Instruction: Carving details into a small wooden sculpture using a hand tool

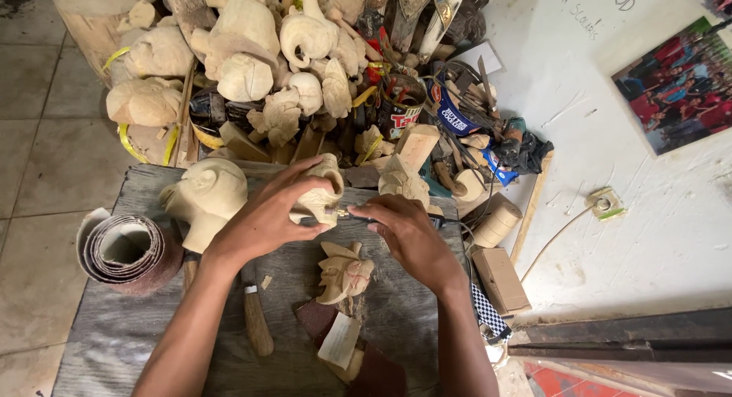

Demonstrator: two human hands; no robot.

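My left hand grips a small pale wood carving and holds it just above the grey wooden workbench. My right hand holds a thin rotary tool whose metal tip touches the carving's lower side; a dark cord runs off it to the right. A finished-looking carved wooden head lies on the bench right below both hands. A larger rough carved bust stands beside my left wrist.
A roll of sandpaper sits at the bench's left end. A wooden-handled knife and sandpaper scraps lie near the front. Several rough carvings, cans and tools crowd the back. A white wall rises on the right.
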